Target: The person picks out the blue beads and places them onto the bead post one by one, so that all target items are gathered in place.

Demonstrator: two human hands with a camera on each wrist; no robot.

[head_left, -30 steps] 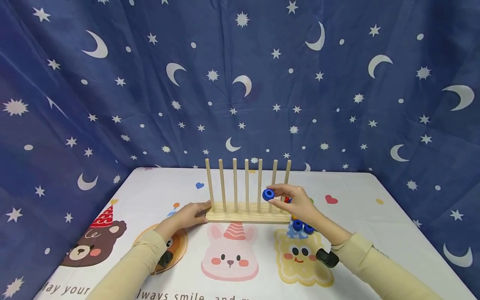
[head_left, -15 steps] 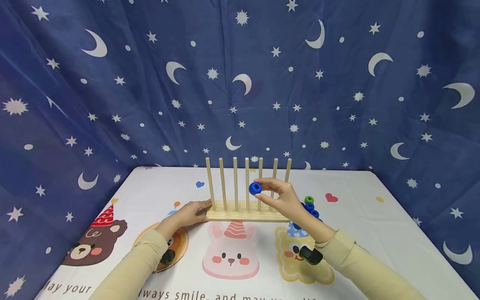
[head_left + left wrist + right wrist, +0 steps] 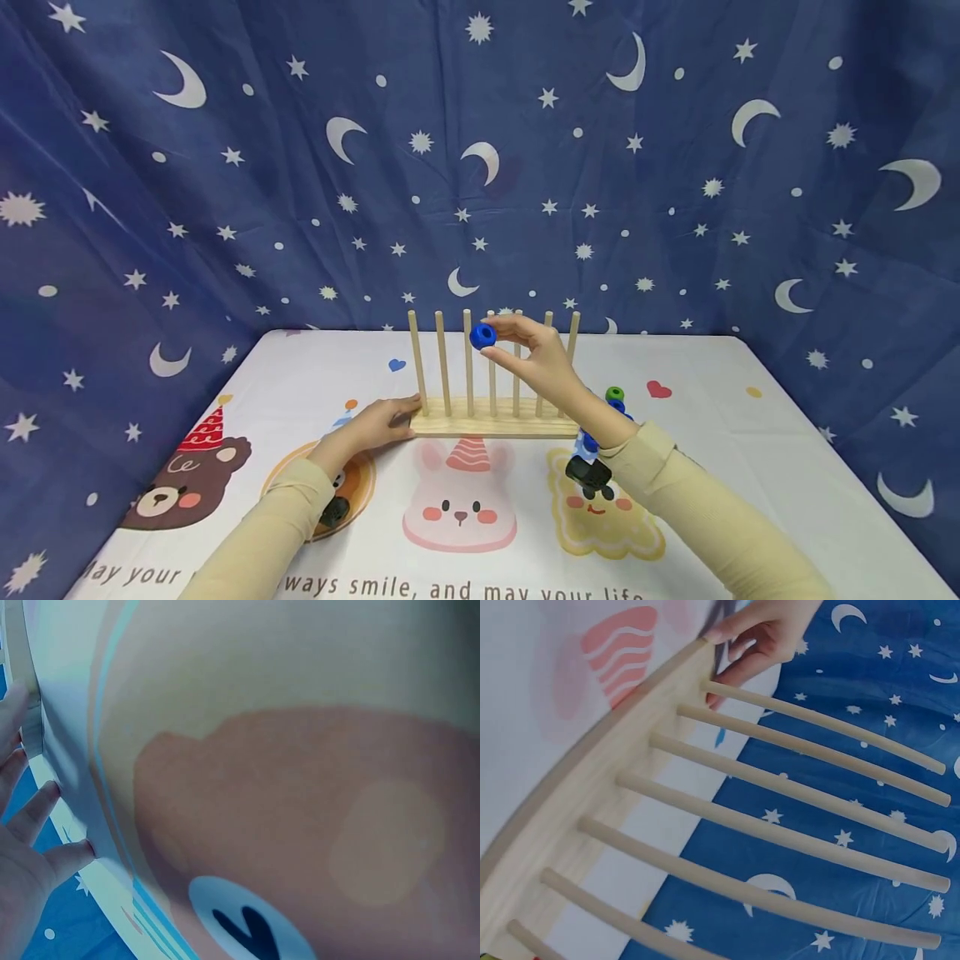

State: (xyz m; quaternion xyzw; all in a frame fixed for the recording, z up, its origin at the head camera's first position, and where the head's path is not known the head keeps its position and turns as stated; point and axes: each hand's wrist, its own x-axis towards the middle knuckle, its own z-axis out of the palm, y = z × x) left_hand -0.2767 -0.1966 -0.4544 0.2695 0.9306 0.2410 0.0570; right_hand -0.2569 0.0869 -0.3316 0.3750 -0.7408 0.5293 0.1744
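A wooden peg rack (image 3: 491,427) with a row of upright pegs stands mid-table. My left hand (image 3: 378,423) grips the left end of its base, thumb in front and fingers behind, as the right wrist view shows. Between thumb and fingertips my right hand (image 3: 542,360) pinches a blue bead (image 3: 483,336), its hole facing forward. The bead is up near the tops of the middle pegs, in front of them; whether it touches one I cannot tell. In the right wrist view the pegs (image 3: 780,840) fill the frame, while the right hand and bead are out of sight.
Right of the rack lie a green bead (image 3: 615,394) and several blue beads (image 3: 617,407), partly hidden behind the right forearm. A white printed tablecloth (image 3: 720,467) covers the table. A blue star-and-moon curtain (image 3: 480,167) hangs behind it.
My right hand has carried the blue bead left and upward, from beside the right pegs to the height of the middle peg tops. The left hand stays on the rack's end.
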